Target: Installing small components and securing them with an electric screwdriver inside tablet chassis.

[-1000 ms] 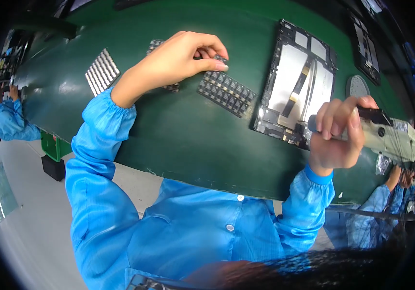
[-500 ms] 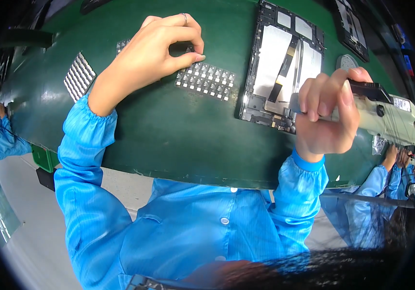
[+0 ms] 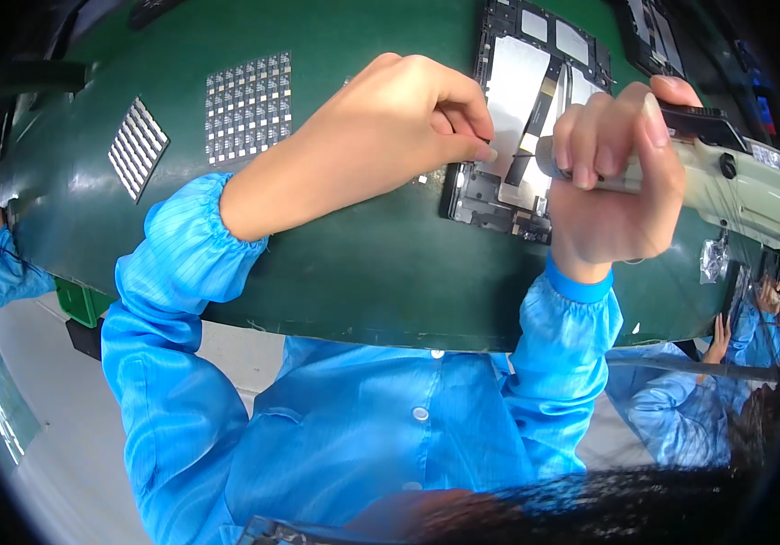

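An opened tablet [image 3: 510,100], with a black frame, silvery plates and a dark flex cable, lies right of centre. My left hand [image 3: 390,127] reaches over its left edge, thumb and forefinger pinched together. Whatever sits between those fingertips is too small to make out. In my right hand [image 3: 621,177] is a pale electric screwdriver [image 3: 726,186] with a black lever, its grey front end pointing left over the tablet's lower right part. The driver's tip is hard to see. Behind my left wrist lies a sheet of small dark parts [image 3: 249,100]; my hand covers most of a second one.
A slanted sheet of pale strips [image 3: 139,145] lies at the left on the green table [image 3: 390,282]. Another opened device [image 3: 653,36] is at the far right, and a small clear bag [image 3: 713,259] below the driver. Co-workers in blue sleeves sit at both sides.
My left hand has moved right, from the sheet of small parts to the tablet's left edge, still pinched. The right hand with the screwdriver has barely shifted.
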`<state>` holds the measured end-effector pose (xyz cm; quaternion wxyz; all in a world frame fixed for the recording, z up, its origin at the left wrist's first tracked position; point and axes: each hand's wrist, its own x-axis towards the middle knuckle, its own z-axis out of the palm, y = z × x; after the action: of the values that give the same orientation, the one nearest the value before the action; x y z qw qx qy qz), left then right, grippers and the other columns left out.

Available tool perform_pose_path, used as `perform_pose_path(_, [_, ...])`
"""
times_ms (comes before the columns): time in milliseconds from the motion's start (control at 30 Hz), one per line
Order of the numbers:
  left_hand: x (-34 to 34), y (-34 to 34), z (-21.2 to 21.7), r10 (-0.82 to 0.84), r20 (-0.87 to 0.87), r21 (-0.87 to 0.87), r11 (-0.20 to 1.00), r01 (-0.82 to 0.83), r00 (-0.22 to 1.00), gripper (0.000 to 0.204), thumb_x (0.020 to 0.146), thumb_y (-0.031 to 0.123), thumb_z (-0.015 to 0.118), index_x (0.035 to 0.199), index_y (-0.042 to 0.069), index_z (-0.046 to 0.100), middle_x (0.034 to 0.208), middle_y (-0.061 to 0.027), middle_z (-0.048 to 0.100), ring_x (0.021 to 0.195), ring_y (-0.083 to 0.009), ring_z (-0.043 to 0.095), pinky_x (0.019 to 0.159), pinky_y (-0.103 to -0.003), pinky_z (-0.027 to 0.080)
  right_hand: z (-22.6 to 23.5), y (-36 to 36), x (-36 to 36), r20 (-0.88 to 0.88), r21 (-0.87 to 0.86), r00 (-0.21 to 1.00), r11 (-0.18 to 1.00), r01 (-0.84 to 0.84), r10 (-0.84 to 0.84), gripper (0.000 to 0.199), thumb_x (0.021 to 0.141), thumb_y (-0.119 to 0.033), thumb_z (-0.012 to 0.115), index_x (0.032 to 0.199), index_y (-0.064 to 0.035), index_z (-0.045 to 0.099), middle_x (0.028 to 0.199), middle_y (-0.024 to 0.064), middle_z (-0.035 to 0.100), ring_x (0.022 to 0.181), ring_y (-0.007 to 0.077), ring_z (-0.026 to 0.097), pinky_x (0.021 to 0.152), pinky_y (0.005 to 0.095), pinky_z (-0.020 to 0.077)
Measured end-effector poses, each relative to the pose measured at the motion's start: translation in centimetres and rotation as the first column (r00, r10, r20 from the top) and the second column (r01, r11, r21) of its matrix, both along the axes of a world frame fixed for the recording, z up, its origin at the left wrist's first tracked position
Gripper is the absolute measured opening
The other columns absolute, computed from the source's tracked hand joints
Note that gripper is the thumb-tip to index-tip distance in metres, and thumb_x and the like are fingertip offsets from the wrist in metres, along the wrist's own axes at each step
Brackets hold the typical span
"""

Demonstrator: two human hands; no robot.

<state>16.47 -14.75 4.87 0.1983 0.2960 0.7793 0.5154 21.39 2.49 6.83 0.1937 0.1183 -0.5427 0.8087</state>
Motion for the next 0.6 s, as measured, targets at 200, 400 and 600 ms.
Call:
perform_pose_path(200, [0.0, -0.3, -0.4, 0.004, -0.079, -0.025, 1.0, -0.006, 0.997, 0.01, 0.08, 0.004, 0.073, 0.086, -0.003, 0.068, 0.071, -0.0059, 0.065, 0.064, -0.0079, 0.059, 0.058, -0.022, 0.049, -0.1, -0.1, 0.1, -0.012, 0.025, 1.0, 0.999, -0.026, 0.026, 0.031, 0.09, -0.018, 0.045, 0.119, -0.005, 0.046, 0.062, 0.0007, 0.035, 0.047, 0.0112, 0.034, 0.049, 0.0294, 0.032])
perform_pose_path(400, [-0.1, -0.3, -1.4, 0.008, -0.211, 0.011, 1.0, -0.006, 0.977, 0.014, 0.08, 0.004, 0.074, 0.088, -0.003, 0.065, 0.071, -0.0053, 0.06, 0.064, -0.0087, 0.059, 0.056, -0.023, 0.049, -0.5, -0.2, -0.2, -0.013, 0.038, 0.998, 0.997, -0.062, 0.063, 0.031, 0.091, -0.018, 0.045, 0.119, -0.0041, 0.045, 0.063, 0.0012, 0.036, 0.048, 0.0114, 0.034, 0.05, 0.0289, 0.0325])
perform_pose_path(600, [0.4, -0.5, -1.9, 0.061, 0.183, 0.02, 0.998, -0.066, 0.981, 0.023, 0.084, 0.007, 0.073, 0.095, -0.001, 0.054, 0.079, -0.005, 0.059, 0.07, -0.01, 0.063, 0.06, -0.023, 0.051, -1.2, -1.0, -0.4, -0.006, -0.086, 1.0, 0.996, -0.024, 0.023, 0.032, 0.091, -0.018, 0.045, 0.119, -0.0038, 0.045, 0.063, 0.0016, 0.036, 0.048, 0.0115, 0.034, 0.05, 0.0294, 0.0334])
